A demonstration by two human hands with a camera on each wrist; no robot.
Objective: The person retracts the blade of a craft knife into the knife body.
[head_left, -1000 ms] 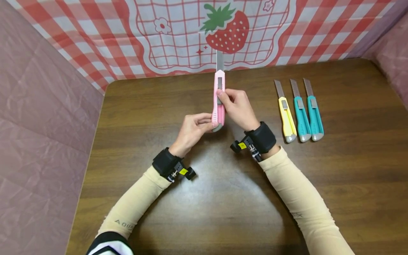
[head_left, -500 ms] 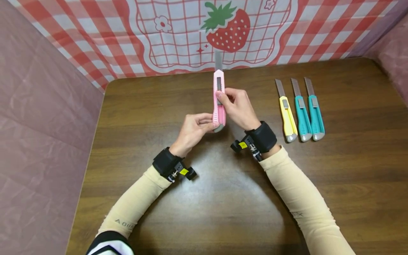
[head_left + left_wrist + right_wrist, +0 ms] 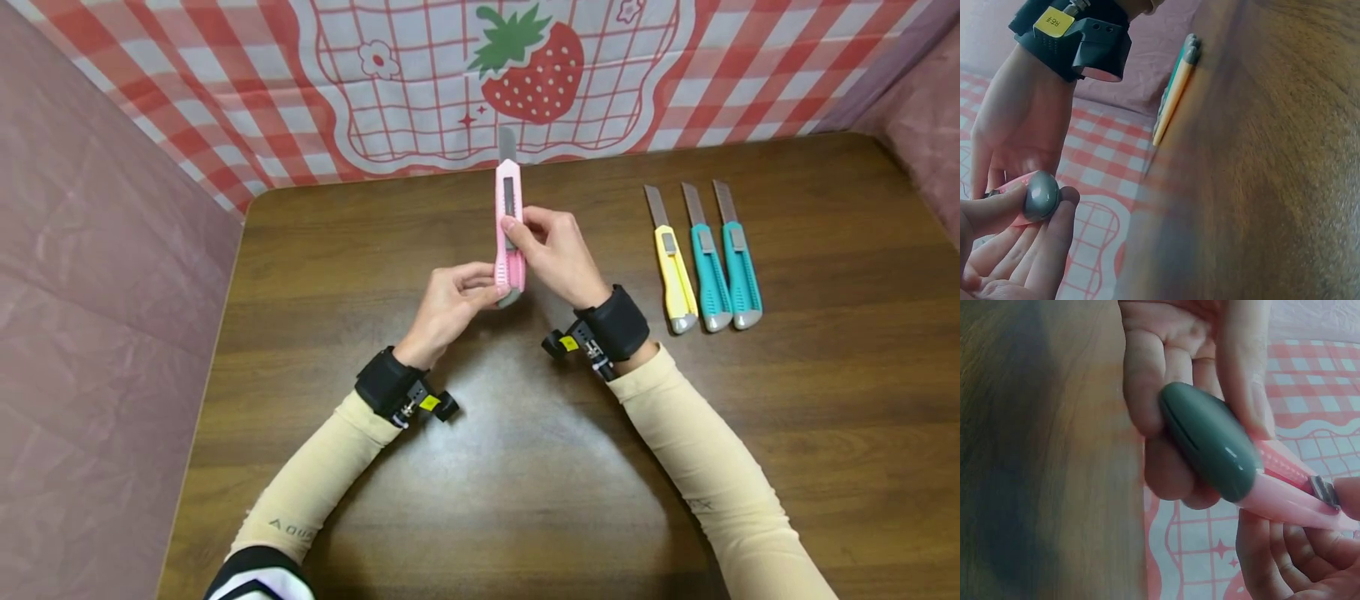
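Observation:
A pink utility knife (image 3: pixel 501 212) is held upright in both hands, blade (image 3: pixel 507 143) pointing away from the person. My left hand (image 3: pixel 448 310) pinches its lower end between thumb and fingers, by the grey end cap (image 3: pixel 1210 440). Higher on the body, my right hand (image 3: pixel 558 254) grips the knife from the right, its thumb pressed on the slider (image 3: pixel 1324 492). In the left wrist view the end cap (image 3: pixel 1042 195) faces the camera and hides most of the pink handle.
On the right of the wooden table (image 3: pixel 480 500) lie a yellow utility knife (image 3: pixel 676 279) and two teal ones, (image 3: pixel 711 279) side by side with blades out. A checked strawberry cloth (image 3: pixel 420 100) hangs behind the table's far edge.
The right thumb and slider have moved down the pink knife toward its end cap. Less blade sticks out now. Both hands keep their hold.

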